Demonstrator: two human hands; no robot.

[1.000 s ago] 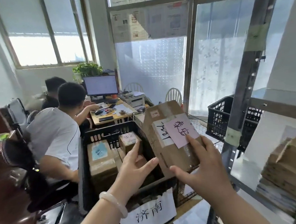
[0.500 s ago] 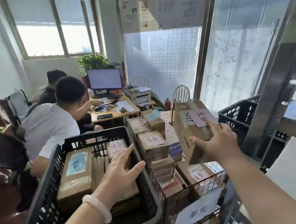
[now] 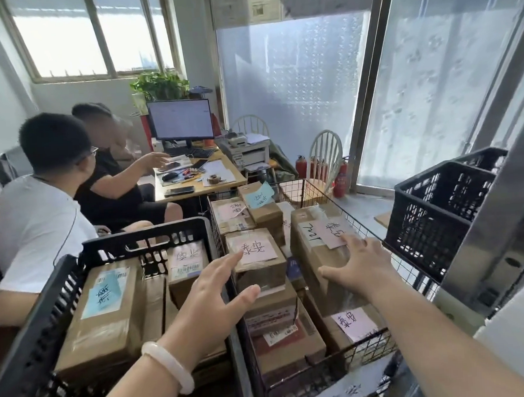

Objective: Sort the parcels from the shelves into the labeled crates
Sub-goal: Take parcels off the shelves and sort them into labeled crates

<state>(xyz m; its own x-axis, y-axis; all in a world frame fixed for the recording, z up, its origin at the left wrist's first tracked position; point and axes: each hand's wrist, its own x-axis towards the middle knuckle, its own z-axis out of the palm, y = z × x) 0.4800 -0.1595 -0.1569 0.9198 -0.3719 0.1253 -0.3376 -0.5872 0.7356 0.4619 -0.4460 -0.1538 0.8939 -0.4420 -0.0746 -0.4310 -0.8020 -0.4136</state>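
Observation:
A brown cardboard parcel [image 3: 314, 256] with a pink handwritten label and a white one lies on top of other parcels in the wire crate [image 3: 410, 269]. My right hand [image 3: 358, 266] rests on its top, fingers straight and spread, fingertips on the pink label. My left hand [image 3: 217, 300] hovers open over the edge between the wire crate and the black plastic crate [image 3: 147, 234] on the left. That black crate holds several brown parcels, one with a blue label [image 3: 103, 293]. A white paper label [image 3: 346, 391] hangs on the wire crate's front.
Another black plastic crate [image 3: 432, 219] stands to the right on the floor. A grey metal shelf post [image 3: 492, 216] rises at the right edge. Two people [image 3: 37, 216] sit at left by a desk [image 3: 223, 182] with a monitor. A white chair [image 3: 325, 161] stands behind the wire crate.
My right hand has carried the pink-labelled parcel from the shelf side over the wire crate and lowered it onto the pile. The fingers now lie flat on it. My view turned right and down.

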